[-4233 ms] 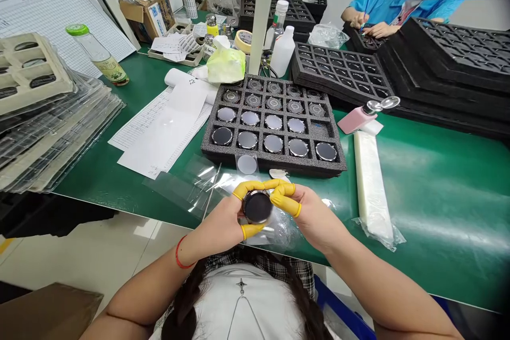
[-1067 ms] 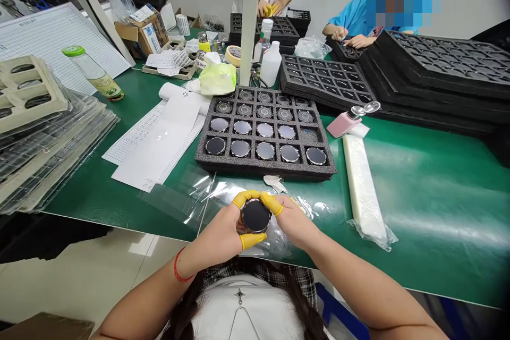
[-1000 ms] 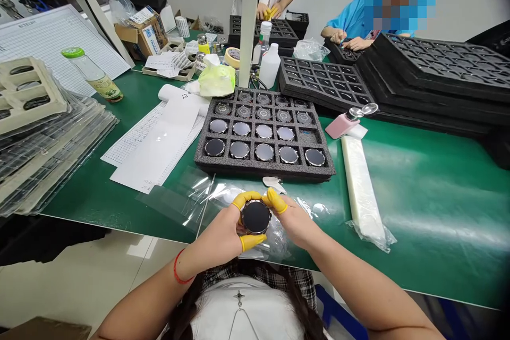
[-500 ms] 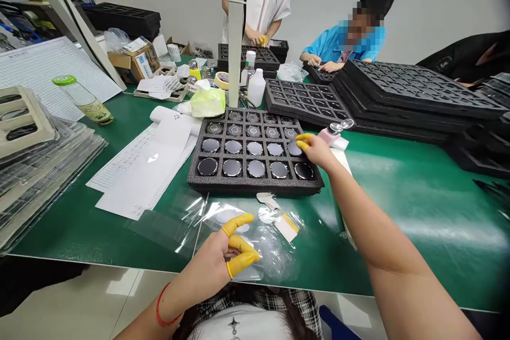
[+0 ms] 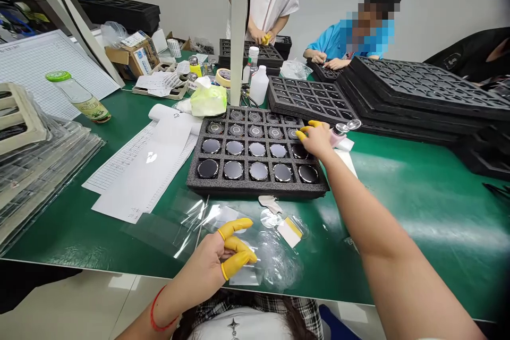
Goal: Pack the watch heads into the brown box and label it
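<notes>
A black foam tray point(image 5: 257, 189) holds round watches in rows of square pockets. The front rows have glossy dark faces, such as this watch point(image 5: 258, 171); farther back, some show ringed undersides, like this watch point(image 5: 255, 132). My right hand point(image 5: 314, 139) reaches over the tray's right edge, yellow finger cots on its fingers. They are apart at the right-end watch point(image 5: 292, 134) of the second row from the back; contact is unclear. My left hand point(image 5: 223, 255), also in yellow cots, hovers near the table's front edge over clear film point(image 5: 191, 223), fingers apart and nothing visible in them.
A pink pump bottle point(image 5: 338, 135) stands right of the tray. Paper sheets point(image 5: 139, 170), a tilted glass jar point(image 5: 79, 96) and a tissue pack point(image 5: 207, 101) lie leftward. Scraps point(image 5: 290, 231) lie in front. Foam trays point(image 5: 422, 101) are stacked right. Two people work across the table.
My right hand has moved back from the right-end watch of the third row to the pocket behind it. That front watch now looks darker. My left hand is nearly unchanged.
</notes>
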Demonstrator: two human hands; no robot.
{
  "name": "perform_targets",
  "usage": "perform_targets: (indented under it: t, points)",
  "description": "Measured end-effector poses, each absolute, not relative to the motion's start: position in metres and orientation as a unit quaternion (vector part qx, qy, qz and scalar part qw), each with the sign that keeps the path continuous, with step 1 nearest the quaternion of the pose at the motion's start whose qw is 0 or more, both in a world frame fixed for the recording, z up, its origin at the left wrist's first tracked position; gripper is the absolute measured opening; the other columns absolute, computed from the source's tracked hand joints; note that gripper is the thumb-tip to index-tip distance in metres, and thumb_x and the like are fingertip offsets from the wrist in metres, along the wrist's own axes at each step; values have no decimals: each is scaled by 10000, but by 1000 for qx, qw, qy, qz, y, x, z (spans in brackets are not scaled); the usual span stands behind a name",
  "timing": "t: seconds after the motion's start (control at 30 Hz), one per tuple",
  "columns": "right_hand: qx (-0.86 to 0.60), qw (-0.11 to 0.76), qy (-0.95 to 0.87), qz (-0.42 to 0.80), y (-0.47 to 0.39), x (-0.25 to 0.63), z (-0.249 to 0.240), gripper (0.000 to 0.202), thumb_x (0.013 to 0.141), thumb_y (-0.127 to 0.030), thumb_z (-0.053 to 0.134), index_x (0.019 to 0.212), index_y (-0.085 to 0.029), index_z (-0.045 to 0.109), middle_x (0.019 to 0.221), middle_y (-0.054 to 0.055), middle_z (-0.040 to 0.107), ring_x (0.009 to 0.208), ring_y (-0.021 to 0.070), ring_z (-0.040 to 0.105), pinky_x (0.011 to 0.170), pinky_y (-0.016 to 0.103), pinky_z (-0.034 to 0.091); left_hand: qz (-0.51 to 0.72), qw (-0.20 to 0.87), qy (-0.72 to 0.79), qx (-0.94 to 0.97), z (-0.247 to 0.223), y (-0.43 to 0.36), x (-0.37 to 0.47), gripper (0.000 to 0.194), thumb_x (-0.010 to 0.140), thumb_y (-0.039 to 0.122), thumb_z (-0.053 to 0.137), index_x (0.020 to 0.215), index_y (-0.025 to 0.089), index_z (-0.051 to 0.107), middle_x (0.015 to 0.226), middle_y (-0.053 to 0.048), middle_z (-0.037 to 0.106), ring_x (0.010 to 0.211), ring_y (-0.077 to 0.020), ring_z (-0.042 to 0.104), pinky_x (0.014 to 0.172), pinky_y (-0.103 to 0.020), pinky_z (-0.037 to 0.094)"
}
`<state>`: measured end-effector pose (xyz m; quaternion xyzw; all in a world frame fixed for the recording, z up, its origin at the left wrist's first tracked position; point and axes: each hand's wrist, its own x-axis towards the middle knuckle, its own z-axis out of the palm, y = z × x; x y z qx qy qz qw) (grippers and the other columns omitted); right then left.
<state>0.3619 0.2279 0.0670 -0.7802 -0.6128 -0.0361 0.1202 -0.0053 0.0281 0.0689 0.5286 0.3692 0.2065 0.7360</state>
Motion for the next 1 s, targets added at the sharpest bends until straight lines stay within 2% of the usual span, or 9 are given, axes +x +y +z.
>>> perform_targets:
  t: [0.1,0.33,0.47,0.53,0.6,0.7,0.8,0.9,1.0]
  points:
    - [-808,102,-580,36,250,363,63,398,947,-433,583,1037,-92,767,1234,233,635,1277,386,449,1045,502,405,212,741,371,519,66,26,-5,676,880,573,710,1421,201,545,1013,-103,786,988,-243,732,971,-397,537]
    - [-745,314,-588,31,213,341,84,326,791,-296,729,1086,-164,683,1002,106,710,974,294,626,953,461,458,269,772,361,449,64,24,-2,649,865,596,724,1326,169,564,921,-102,776,887,-237,747,911,-408,568]
    - [-548,397,-736,32,129,276,110,175,909,-284,663,1074,-234,686,1005,67,739,952,255,646,875,421,495,296,786,314,442,61,28,4,795,850,603,739,1447,182,424,917,-81,751,849,-219,730,863,-402,584]
    - [-400,381,-831,67,84,242,113,106,957,-204,616,1038,-249,668,962,26,756,898,190,656,847,359,503,308,800,276,434,60,29,5,933,799,622,782,1500,197,337,899,-58,728,832,-210,715,829,-383,586]
    - [-283,373,-880,80,50,218,110,156,976,-116,560,1041,-232,642,936,11,766,860,145,656,840,310,507,292,818,263,421,60,29,5,1002,731,587,854,1497,212,328,897,-36,699,807,-198,701,780,-347,578]
    - [-241,343,-904,79,24,208,103,228,940,-27,525,1060,-189,632,999,49,765,918,155,646,885,300,519,254,808,323,422,64,26,4,881,698,382,906,1418,238,418,1041,-42,666,848,-172,678,761,-299,559]
    - [-263,301,-911,106,19,210,102,334,870,35,491,1095,-170,629,1036,81,741,999,188,629,903,331,535,247,754,375,479,67,22,5,756,713,201,831,1374,239,468,1159,-49,640,925,-165,650,799,-293,556]
    - [-277,337,-889,137,20,204,102,410,874,46,439,1186,-173,588,989,69,713,914,168,623,777,283,544,249,712,367,544,66,17,8,683,747,153,763,1371,225,494,1089,-37,668,944,-179,653,811,-301,561]
    - [-290,342,-876,179,15,194,98,376,954,-25,409,1259,-196,547,1017,56,693,864,151,619,729,255,538,248,686,350,589,66,15,12,460,785,152,713,1229,188,600,1021,-39,695,938,-195,668,800,-301,565]
